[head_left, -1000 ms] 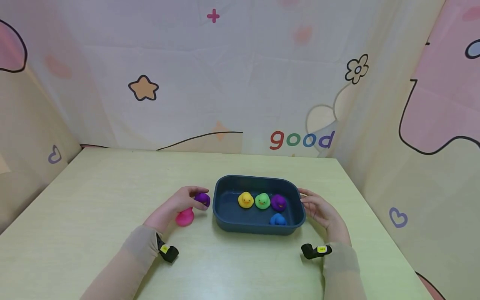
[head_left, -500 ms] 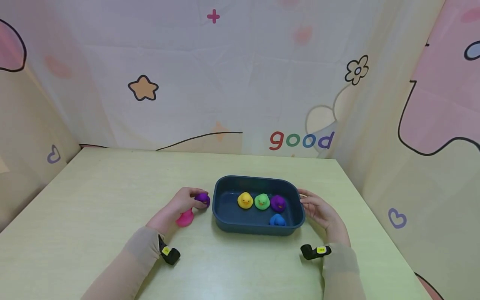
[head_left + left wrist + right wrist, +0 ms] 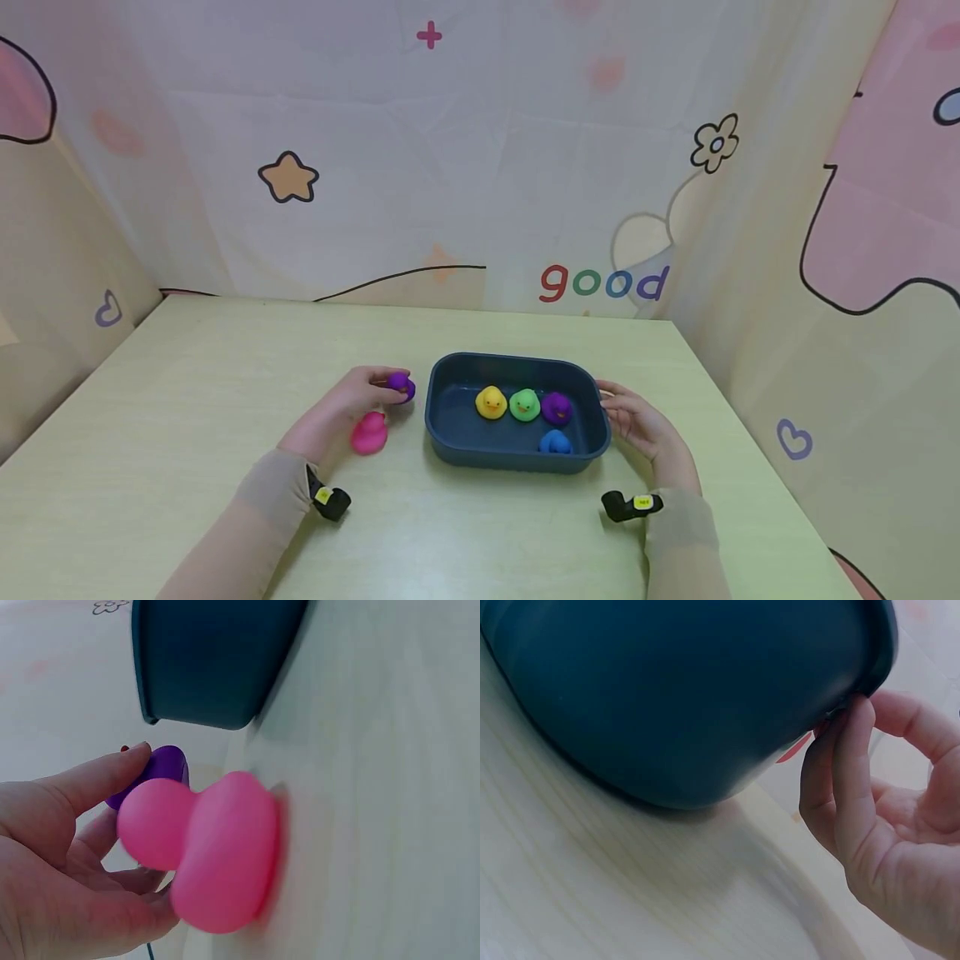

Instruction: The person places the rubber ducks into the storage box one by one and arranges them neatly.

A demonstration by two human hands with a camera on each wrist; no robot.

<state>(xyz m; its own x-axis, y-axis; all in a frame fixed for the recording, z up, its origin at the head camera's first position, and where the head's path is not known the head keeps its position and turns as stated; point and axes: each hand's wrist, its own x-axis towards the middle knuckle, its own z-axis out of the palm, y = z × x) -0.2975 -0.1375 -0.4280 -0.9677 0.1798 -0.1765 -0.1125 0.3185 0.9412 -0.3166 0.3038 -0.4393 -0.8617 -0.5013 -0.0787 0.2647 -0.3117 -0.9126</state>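
Note:
My left hand (image 3: pixel 362 392) pinches a purple rubber duck (image 3: pixel 401 385) between thumb and fingers, left of the dark blue bin (image 3: pixel 487 457). Just below this hand a pink rubber duck (image 3: pixel 370 434) sits on the table; in the left wrist view it covers part of the purple one. My right hand (image 3: pixel 641 419) is at the bin's right end, where its fingertips meet at the rim (image 3: pixel 885 671). Inside the bin are a yellow duck (image 3: pixel 491 402), a green duck (image 3: pixel 525 405), another purple duck (image 3: pixel 557 408) and a blue duck (image 3: pixel 556 442), partly hidden by the near wall.
The pale wooden table (image 3: pixel 247 367) runs back to a patterned cloth backdrop (image 3: pixel 480 167). Similar cloth hangs along both sides. A black wrist camera (image 3: pixel 330 502) is strapped at the left sleeve, another black camera (image 3: pixel 630 504) at the right.
My left hand has moved slightly back and left with the purple duck, showing more of the pink duck. The right hand and the bin have stayed in place.

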